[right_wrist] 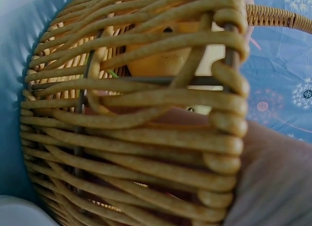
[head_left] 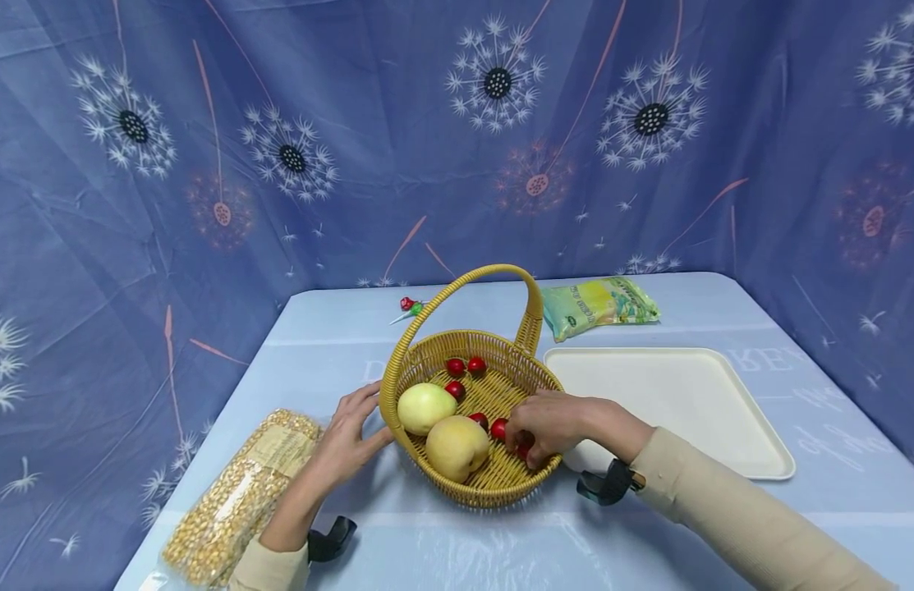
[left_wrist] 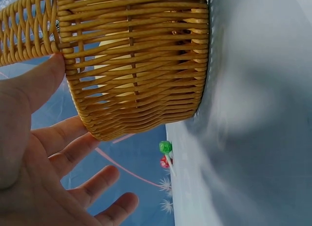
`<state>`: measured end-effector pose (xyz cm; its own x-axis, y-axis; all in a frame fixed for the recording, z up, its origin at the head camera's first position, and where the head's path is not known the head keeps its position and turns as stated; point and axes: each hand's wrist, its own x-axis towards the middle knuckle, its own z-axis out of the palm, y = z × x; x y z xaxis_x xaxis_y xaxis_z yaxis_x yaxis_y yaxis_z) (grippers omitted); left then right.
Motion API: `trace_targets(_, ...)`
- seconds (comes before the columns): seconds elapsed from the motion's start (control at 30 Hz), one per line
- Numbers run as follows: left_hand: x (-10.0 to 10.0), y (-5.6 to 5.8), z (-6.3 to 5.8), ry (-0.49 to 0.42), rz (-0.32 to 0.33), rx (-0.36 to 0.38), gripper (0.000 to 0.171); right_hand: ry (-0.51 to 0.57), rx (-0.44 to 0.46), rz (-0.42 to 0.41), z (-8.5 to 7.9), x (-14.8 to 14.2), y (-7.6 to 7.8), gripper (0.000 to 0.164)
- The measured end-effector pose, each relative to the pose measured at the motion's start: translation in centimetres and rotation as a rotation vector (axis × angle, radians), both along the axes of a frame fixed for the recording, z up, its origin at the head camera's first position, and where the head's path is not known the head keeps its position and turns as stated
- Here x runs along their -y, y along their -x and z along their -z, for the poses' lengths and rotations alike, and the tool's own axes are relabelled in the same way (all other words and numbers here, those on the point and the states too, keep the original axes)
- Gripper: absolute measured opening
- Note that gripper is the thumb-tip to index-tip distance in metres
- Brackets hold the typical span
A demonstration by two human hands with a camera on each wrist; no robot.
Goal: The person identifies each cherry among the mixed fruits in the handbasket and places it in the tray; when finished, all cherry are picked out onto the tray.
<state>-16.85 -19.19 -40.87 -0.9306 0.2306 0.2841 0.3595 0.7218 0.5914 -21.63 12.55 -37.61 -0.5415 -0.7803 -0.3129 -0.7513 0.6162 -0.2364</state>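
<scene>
A yellow wicker basket [head_left: 467, 498] with a tall arched handle [head_left: 493, 269] stands mid-table. In it lie a pale yellow-green fruit [head_left: 425, 408], a larger peach-like fruit [head_left: 457, 448] and several glossy red cherries [head_left: 476, 366]. My left hand [head_left: 346, 439] touches the basket's left side, thumb at the rim below the handle. In the left wrist view its fingers [left_wrist: 68, 131] spread out, some against the wicker. My right hand [head_left: 548, 423] reaches over the right rim, its curled thumb and fingers around a cherry [head_left: 525, 450]. Wicker mostly hides that hand in the right wrist view.
A cream tray [head_left: 678, 410] lies to the basket's right, close beside it. Behind stands a green and yellow packet [head_left: 600, 305]. Two wrapped lollipops [head_left: 412, 307] lie at the back left. A clear bag of corn kernels [head_left: 242, 497] lies beside my left forearm.
</scene>
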Motion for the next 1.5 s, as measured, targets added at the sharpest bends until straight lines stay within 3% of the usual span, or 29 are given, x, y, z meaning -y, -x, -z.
trace_targets(0.27, 0.0, 0.0, -0.1, 0.001, 0.0, -0.006, 0.054, 0.016, 0.005, -0.022, -0.1, -0.2, 0.0, 0.02)
trace_targets(0.47, 0.0, -0.1, 0.1, -0.001, -0.001, -0.008, 0.056, 0.095, 0.001, -0.032, 0.0, -0.5, 0.1, 0.016)
trace_targets(0.6, -0.1, -0.1, 0.2, -0.005, 0.002, 0.003, 0.058, 0.148, -0.011, -0.021, 0.0, -0.9, 0.0, 0.022)
trace_targets(1.2, -0.1, -0.3, 0.0, -0.015, 0.007, 0.002, 0.06, 0.484, -0.168, 0.151, -1.9, -3.6, -1.2, 0.029)
trace_targets(1.5, -0.1, -0.4, 0.1, -0.025, 0.006, 0.004, 0.06, 0.685, -0.249, 0.255, -1.8, -5.8, -1.5, 0.031)
